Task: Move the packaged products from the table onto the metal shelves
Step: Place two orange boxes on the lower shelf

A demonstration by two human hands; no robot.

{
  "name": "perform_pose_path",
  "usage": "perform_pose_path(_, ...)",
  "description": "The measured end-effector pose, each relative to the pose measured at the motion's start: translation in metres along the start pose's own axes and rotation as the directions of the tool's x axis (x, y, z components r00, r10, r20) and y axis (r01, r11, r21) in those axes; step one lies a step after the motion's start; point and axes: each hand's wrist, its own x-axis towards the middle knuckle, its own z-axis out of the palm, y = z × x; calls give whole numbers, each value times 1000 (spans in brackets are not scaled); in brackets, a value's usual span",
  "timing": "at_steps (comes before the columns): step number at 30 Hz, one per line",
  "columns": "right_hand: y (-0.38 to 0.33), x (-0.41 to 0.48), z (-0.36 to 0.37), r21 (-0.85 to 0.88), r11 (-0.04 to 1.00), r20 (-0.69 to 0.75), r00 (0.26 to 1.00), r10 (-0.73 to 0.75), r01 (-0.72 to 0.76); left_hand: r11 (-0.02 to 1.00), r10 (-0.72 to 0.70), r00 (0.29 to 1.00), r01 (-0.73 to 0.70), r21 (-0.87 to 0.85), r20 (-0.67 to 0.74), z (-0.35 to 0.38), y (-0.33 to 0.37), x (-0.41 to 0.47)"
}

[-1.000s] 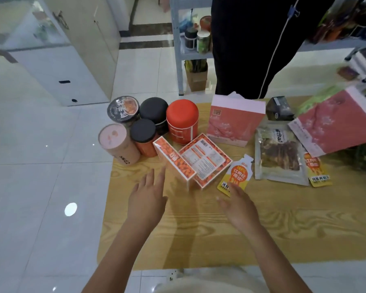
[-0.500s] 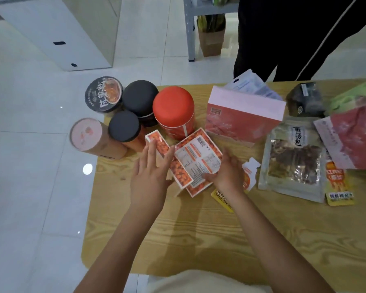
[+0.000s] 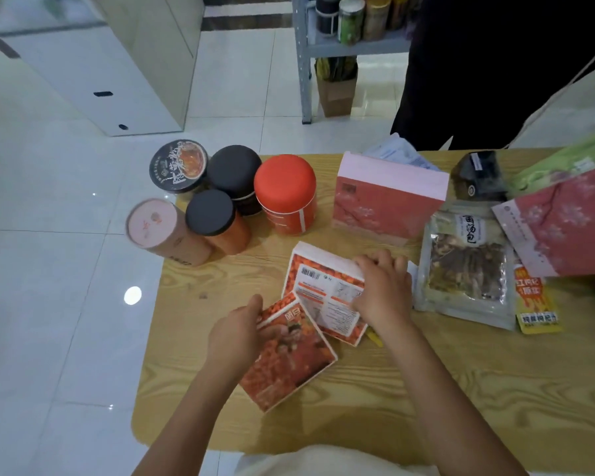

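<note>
Packaged products crowd the wooden table across the middle of the frame, and two flat orange boxes sit at its centre. The left hand grips the nearer box by its left edge — thumb on top, the other fingers hidden beneath. The right hand curls its fingers over the right edge of the farther box, printed back upward. The two boxes meet at a corner; which overlaps which is hard to make out. A yellow sliver peeks from under the right wrist, too little of it showing to identify.

Left of centre stand a red canister, two black-lidded jars, a noodle bowl and a pink-topped tube. At the right, a red bag — cut off by the frame edge — covers part of a yellow sachet beside a clear pouch. The metal shelves at top centre are cropped and partly hidden behind a person in dark clothes.
</note>
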Motion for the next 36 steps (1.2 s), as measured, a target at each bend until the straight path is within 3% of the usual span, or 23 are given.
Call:
perform_pose_path(5, -20, -22, 0, -144, 985, -44, 994, -103, 95, 995, 2, 996, -11, -96, -92, 14, -32, -27)
perform_pose_path(16, -66, -74, 52, -160, 920, -281, 877, -389, 357, 985, -115, 969, 82, -152, -217, 15, -122, -87)
perform_pose_path(22, -50, -102, 84, -233, 929, -205, 919, -336, 288, 983, -118, 970, 83, -165, -211, 25, -150, -111)
perform_pose_path(30, -34, -130, 114, -149, 987, -77, 994, -73, 61, 987, -79, 976, 47, -156, -203, 17, -154, -112)
perform_pose_path(33, -29, -132, 113, -169, 977, -75, 987, -142, 127, 983, -94, 975, 60, -171, -202, 14, -155, -107)
perform_pose_path(36, -24, -127, 106, -241, 932, -103, 948, -302, 270, 982, -107, 975, 73, -177, -194, 12, -153, -101)
